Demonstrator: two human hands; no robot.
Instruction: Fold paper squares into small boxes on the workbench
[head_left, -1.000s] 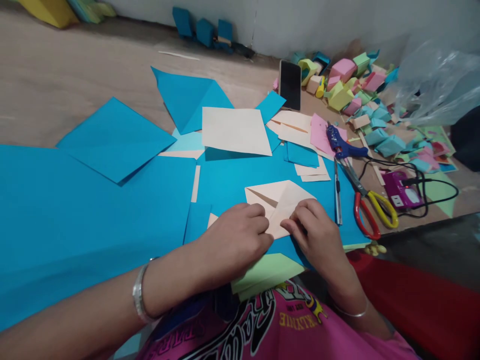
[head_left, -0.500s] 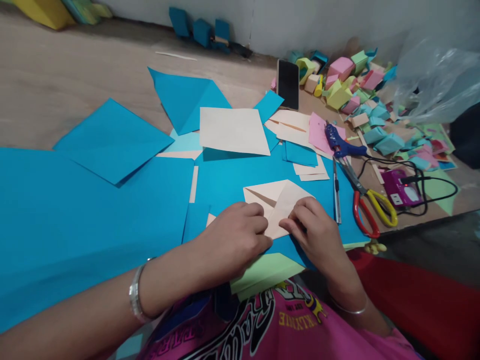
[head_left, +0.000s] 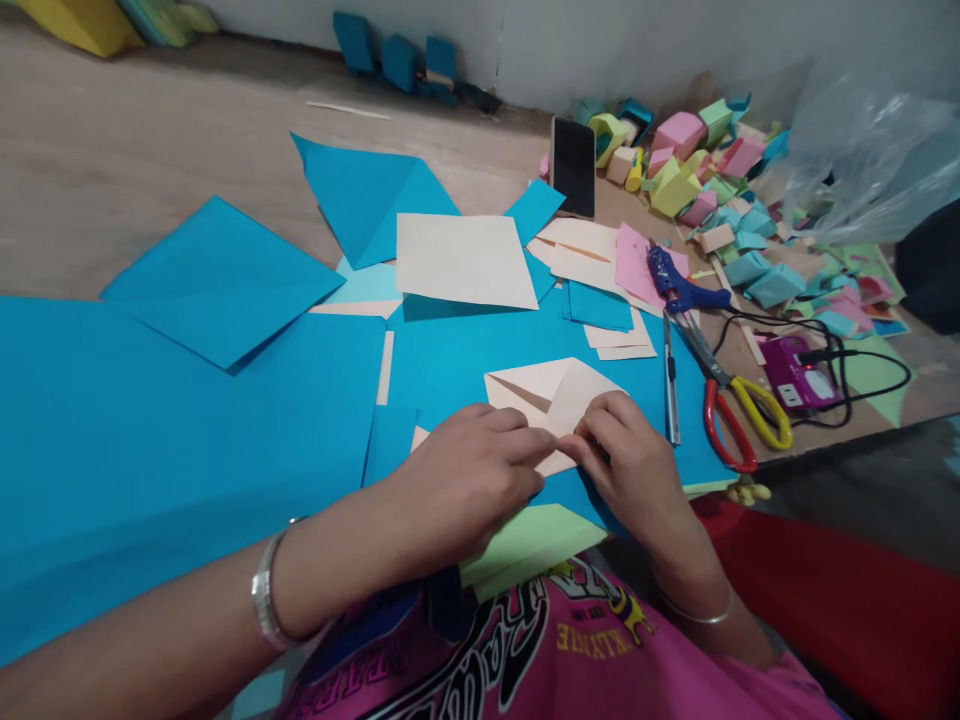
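Observation:
A cream sheet of paper [head_left: 585,385], folded in with overlapping flaps, lies on blue paper [head_left: 465,350] in front of me. My left hand [head_left: 487,470] rests on its near left part, the index finger reaching across to the right thumb. At the near right edge, my right hand [head_left: 630,460] pinches the paper between thumb and curled fingers. Beneath my left hand, part of the cream sheet is hidden. Green folded paper [head_left: 544,540] sits at the near edge, close to my body.
Right of the hands lie a cutter knife [head_left: 671,385], scissors [head_left: 724,380] with red and yellow handles, and a blue glue gun [head_left: 682,285]. A purple power adapter [head_left: 799,375] trails black cable. Behind are a phone [head_left: 573,168], a cream square [head_left: 465,260] and several small paper boxes [head_left: 679,185].
My left index finger has stretched out to the right, meeting my right thumb over the fold. My right hand keeps nearly the same place.

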